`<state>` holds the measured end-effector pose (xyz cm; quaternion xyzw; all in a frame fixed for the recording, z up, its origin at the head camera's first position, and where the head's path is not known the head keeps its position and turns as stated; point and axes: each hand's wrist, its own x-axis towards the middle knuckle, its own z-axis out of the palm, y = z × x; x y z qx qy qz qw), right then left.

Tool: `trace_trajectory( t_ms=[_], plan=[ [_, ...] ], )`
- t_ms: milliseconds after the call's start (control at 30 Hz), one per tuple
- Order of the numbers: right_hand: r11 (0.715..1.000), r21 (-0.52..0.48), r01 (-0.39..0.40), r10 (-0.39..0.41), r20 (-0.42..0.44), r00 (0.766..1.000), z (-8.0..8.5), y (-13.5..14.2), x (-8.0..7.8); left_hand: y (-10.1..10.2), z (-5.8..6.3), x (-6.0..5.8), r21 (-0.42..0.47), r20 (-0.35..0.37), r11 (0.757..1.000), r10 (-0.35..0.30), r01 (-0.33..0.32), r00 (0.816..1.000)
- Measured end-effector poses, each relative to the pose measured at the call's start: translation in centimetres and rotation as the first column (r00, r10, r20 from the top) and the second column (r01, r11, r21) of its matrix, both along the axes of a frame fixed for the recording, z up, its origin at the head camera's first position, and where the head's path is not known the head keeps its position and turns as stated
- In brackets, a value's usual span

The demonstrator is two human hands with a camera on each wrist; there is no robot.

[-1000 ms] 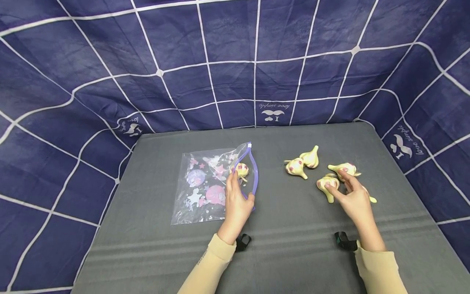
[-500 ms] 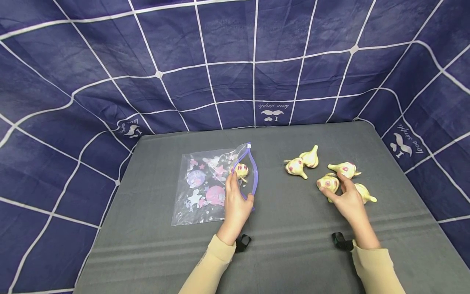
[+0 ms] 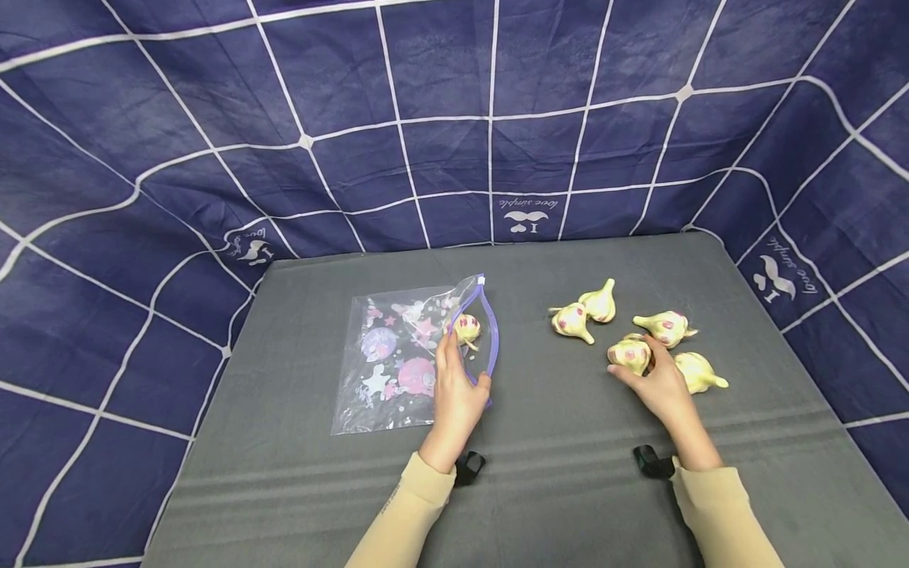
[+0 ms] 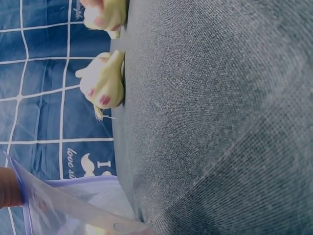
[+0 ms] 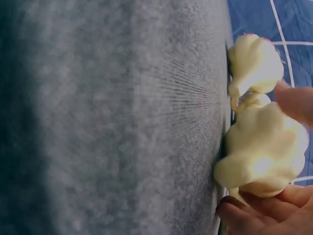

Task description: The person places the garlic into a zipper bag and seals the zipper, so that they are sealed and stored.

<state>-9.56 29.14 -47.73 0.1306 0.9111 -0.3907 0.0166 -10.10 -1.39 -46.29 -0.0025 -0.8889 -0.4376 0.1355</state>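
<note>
On the left lies a clear plastic slider bag with pink and white prints and a purple zip edge, its mouth spread toward the right. My left hand holds the bag by its mouth, over the near side. Inside, close to the opening, sits one garlic bulb. At the right, my right hand grips another garlic bulb between thumb and fingers; the right wrist view shows this garlic bulb between them. Two bulbs lie beside that hand: a garlic bulb behind it and a garlic bulb to its right.
Between the bag and the right hand, farther back, a garlic bulb and another garlic bulb touch each other. All rest on a grey cloth-covered table. Blue checked fabric hangs behind and along both sides.
My right hand has moved left, closed around the nearest garlic bulb and shifted it slightly left, turning its stem out of sight. The left hand and bag have stayed still.
</note>
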Motion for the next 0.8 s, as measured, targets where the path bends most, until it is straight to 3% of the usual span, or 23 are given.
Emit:
trace_trajectory(
  t_ms=[133, 533, 800],
  plan=[
    [0.999, 0.023, -0.025, 0.025, 0.017, 1.0, 0.08, -0.26, -0.32, -0.15, 0.06, -0.08, 0.016, 0.009, 1.0, -0.002, 0.002, 1.0],
    [0.999, 0.036, 0.026, -0.027, 0.018, 0.999, 0.18, -0.9, -0.38, -0.12, 0.04, -0.15, 0.025, 0.018, 1.0, -0.005, 0.005, 1.0],
    [0.999, 0.041, 0.02, -0.02, -0.001, 1.0, 0.19, -0.72, -0.29, -0.15, 0.15, -0.09, 0.029, 0.032, 1.0, -0.009, 0.008, 0.999]
  ],
)
